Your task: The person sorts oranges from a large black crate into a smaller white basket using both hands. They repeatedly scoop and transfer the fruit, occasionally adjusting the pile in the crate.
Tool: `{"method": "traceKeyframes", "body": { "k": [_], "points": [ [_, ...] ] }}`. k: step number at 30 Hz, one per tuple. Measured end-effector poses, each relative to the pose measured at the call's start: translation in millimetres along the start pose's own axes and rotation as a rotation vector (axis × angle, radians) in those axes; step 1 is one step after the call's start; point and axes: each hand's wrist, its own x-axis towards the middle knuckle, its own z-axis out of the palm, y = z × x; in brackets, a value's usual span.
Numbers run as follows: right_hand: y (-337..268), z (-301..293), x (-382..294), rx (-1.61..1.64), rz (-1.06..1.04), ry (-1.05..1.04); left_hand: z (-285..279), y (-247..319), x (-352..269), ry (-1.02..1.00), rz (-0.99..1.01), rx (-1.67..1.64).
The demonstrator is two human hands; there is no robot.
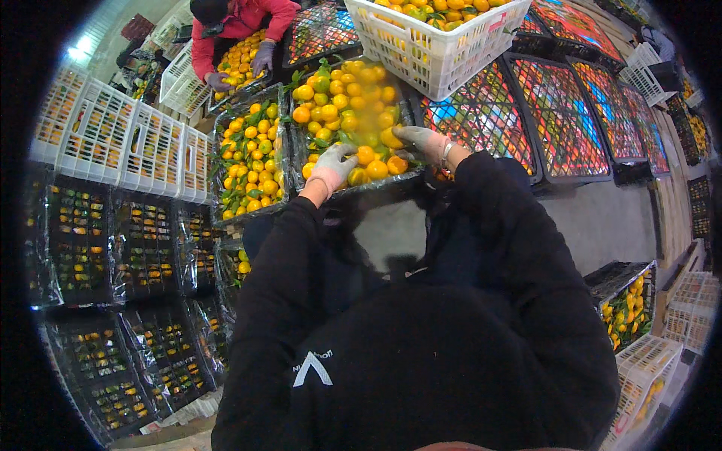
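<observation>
Before me stands a black plastic crate [375, 183] with a clear film liner, heaped with orange mandarins [340, 101], some bearing green leaves. My left hand [337, 163], in a pale work glove, rests on fruit at the near-left part of this crate; whatever lies beneath its fingers is hidden. At the right side my right hand [427, 144], gloved too and with a band at the wrist, has its fingers around a mandarin [390, 137]. Loose mandarins [377, 169] lie between both hands. A blurry haze covers the heap's upper middle.
A white crate of mandarins [445, 56] stands beyond, overlapping net-covered crates [479, 118] at right. Another filled crate [251, 160] adjoins on the left. Across from me, a person in a red jacket [242, 22] handles fruit. Stacked dark crates [141, 242] and white crates [124, 138] line the left.
</observation>
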Motion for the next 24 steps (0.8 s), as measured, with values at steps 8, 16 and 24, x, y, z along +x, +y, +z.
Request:
{"method": "traceKeyframes", "body": {
  "k": [8,16,24],
  "points": [
    [12.3,-3.2,39.8,-0.593,-0.208,0.168,31.7,-38.8,41.3,-0.024,0.042,0.1],
    [27.8,8.8,77.9,-1.08,-0.32,0.18,60.1,-47.6,64.6,-0.089,0.154,0.282],
    [47.7,-1.3,79.4,-1.266,-0.565,0.135,59.1,-45.7,72.2,-0.145,0.114,0.3]
  ]
}}
